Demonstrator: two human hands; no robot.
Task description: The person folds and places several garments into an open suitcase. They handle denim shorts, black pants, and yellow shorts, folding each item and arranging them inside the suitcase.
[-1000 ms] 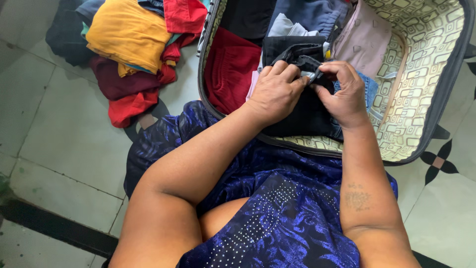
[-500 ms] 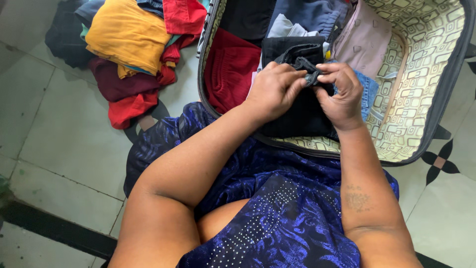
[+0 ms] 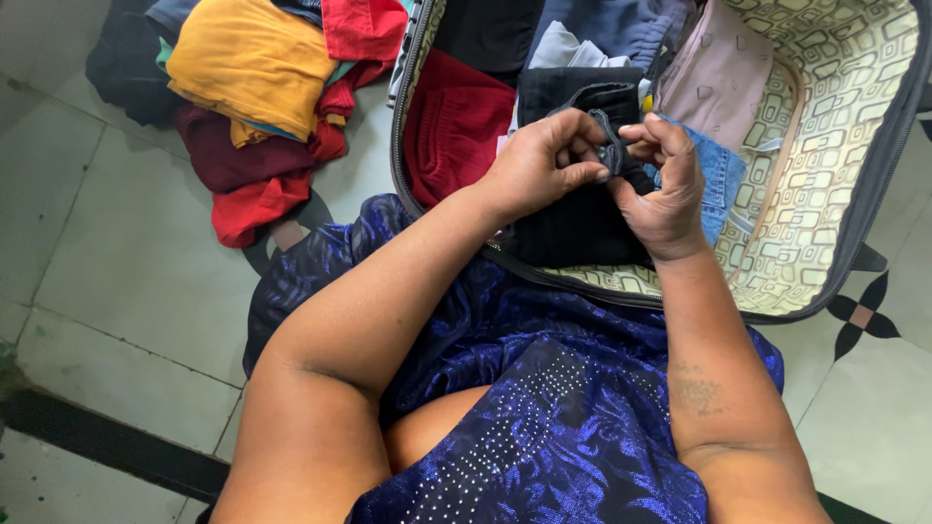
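Pinching a folded black garment (image 3: 582,209), left hand (image 3: 534,165) and right hand (image 3: 665,184) clamp its dark, bunched top edge.

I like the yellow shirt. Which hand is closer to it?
Left. The left hand is over the suitcase, on the side toward the yellow shirt. The right hand is farther away.

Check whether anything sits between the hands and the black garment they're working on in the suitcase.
Nothing visible does. The left hand and right hand both already pinch the black garment, which lies on top of the other clothes in the open suitcase.
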